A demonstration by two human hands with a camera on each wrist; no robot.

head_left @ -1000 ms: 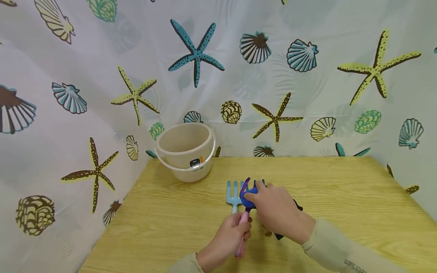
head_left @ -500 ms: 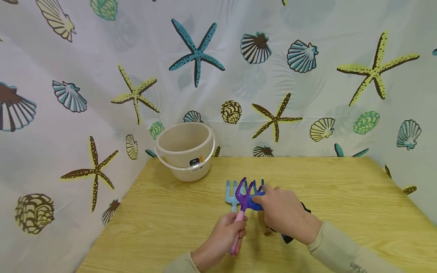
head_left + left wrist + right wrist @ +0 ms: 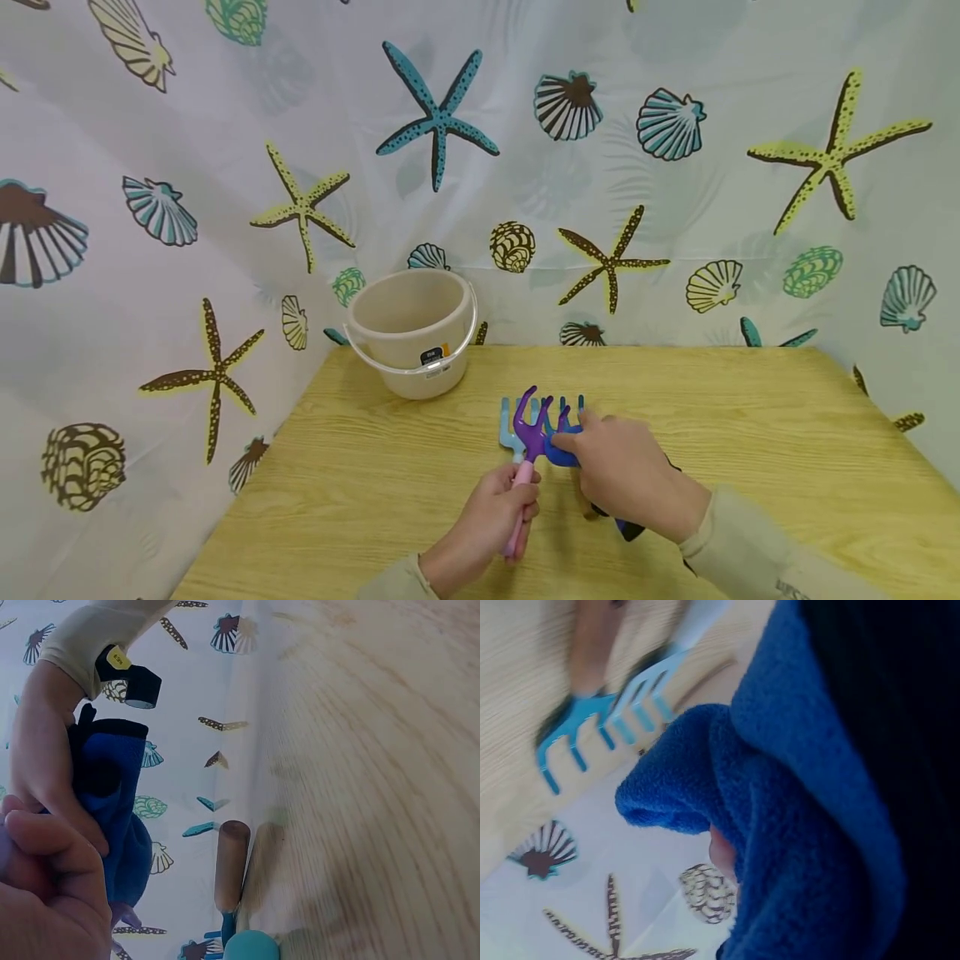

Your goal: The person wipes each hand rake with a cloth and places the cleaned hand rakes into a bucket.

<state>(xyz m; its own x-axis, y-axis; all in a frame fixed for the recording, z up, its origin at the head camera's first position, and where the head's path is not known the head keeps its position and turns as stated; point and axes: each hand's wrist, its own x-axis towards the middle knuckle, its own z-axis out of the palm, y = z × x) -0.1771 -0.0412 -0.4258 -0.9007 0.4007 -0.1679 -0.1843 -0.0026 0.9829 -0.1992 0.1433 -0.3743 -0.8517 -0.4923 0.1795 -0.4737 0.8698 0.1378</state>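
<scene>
My left hand (image 3: 483, 517) grips the pink handle of a small purple hand fork (image 3: 531, 437), tines pointing up and away. Against the right side of those tines, my right hand (image 3: 637, 471) holds a blue fleecy cloth (image 3: 562, 447) with black edging. Thick folds of this cloth fill much of the right wrist view, where a bit of fingertip (image 3: 722, 853) shows. Behind the purple fork lies a light blue hand fork (image 3: 507, 425), partly covered. A darker blue fork (image 3: 585, 720) with a wooden handle (image 3: 231, 862) lies beside it, mostly hidden in the head view.
A beige bucket (image 3: 408, 350) with its handle hanging in front stands at the table's back left. Wood-grain tabletop (image 3: 360, 483) extends around the hands. Curtains (image 3: 465, 200) printed with shells and starfish enclose the back and sides.
The purple fork has turned so its tines show more broadly, and it has shifted slightly left. My right hand with the cloth has slid right, uncovering more of the tines.
</scene>
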